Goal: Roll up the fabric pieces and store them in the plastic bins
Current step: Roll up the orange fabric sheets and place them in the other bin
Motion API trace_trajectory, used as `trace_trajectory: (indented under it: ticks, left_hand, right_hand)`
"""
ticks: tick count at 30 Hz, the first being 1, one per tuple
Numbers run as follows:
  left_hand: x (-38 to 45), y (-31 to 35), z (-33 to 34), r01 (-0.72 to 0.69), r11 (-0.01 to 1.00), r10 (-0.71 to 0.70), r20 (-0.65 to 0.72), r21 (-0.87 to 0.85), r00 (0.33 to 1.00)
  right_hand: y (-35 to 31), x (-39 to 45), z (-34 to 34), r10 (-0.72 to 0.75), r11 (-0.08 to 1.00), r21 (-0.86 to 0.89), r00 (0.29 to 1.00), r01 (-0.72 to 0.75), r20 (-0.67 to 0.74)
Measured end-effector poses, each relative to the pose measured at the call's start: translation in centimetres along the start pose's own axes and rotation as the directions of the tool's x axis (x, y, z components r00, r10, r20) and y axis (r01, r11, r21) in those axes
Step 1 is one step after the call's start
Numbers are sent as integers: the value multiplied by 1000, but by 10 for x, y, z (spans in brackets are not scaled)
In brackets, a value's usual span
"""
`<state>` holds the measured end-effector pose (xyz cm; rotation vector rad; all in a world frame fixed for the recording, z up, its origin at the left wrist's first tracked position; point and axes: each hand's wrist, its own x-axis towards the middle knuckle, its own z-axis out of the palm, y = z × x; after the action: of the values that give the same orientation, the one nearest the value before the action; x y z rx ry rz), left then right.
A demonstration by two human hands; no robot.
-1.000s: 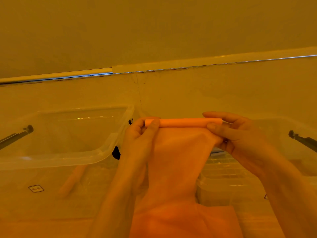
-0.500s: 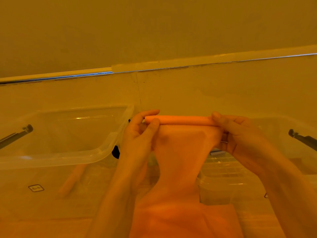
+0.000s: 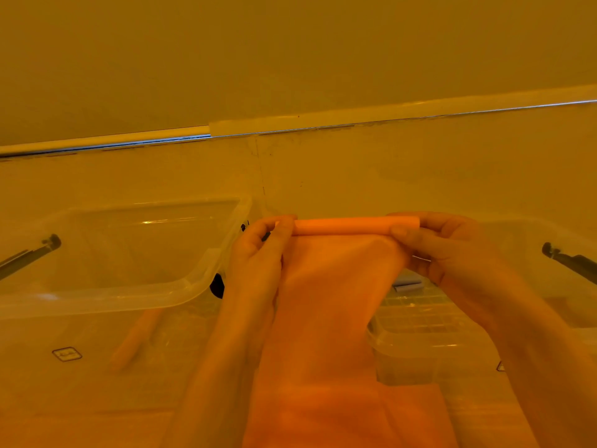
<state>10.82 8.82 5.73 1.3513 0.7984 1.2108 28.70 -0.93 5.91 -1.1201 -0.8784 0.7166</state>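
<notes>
The fabric piece (image 3: pixel 329 318) was held up in the air in front of the person, between the two bins, with its top edge wound into a tight, narrow roll (image 3: pixel 355 226) lying level from side to side; the unrolled remainder hung down slack toward the lower edge of the view. The left hand (image 3: pixel 258 253) pinched the left end of the roll, thumb on the near side and fingers curled over the top, and the right hand (image 3: pixel 439 244) pinched the right end likewise. This two-ended hold appeared intended to keep the roll straight and of even thickness, the hanging weight of the cloth supplying some tension. Rolling was judged to be at an early stage, most of the cloth being unwound. The left bin (image 3: pixel 200 282), clear plastic, stood just beside the left hand, and an orange rolled piece (image 3: pixel 135 337) showed dimly through plastic below its rim; whether it lay inside that bin could not be determined. The right bin (image 3: pixel 403 344) stood just beyond the right wrist, partly hidden by the arm. Dark clips (image 3: pixel 35 253) were visible at the far sides. Both bins stood open and near, presumably for ready deposit.
</notes>
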Motion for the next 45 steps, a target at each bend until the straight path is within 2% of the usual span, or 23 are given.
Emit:
trace_trajectory:
  ticks: [7, 14, 18, 25, 33, 40, 45]
  left_hand:
    - [-3, 2, 0, -67, 998, 68, 51, -13, 996]
    - [-2, 0, -1, -128, 992, 129, 62, -18, 990]
    - [0, -3, -2, -103, 994, 105, 53, -34, 993]
    - [4, -6, -2, -94, 995, 93, 51, 16, 994]
    - [0, -6, -1, -101, 994, 99, 53, 38, 994]
    - [-5, 1, 0, -47, 997, 53, 97, -64, 994]
    - [-6, 3, -1, -41, 997, 48, 125, -58, 991]
  right_hand:
    - [2, -2, 4, -3, 1000, 22, 998, 2, 67]
    - [3, -1, 2, 28, 1000, -11, 999, -28, 36]
    - [4, 0, 2, 42, 999, 6, 999, -42, 22]
    - [6, 1, 7, 82, 992, 92, 994, -90, 78]
    - [8, 1, 4, 81, 994, 71, 993, -87, 88]
    - [6, 3, -4, 85, 996, 12, 996, -85, 10]
    - [5, 2, -1, 120, 990, 69, 993, -121, 17]
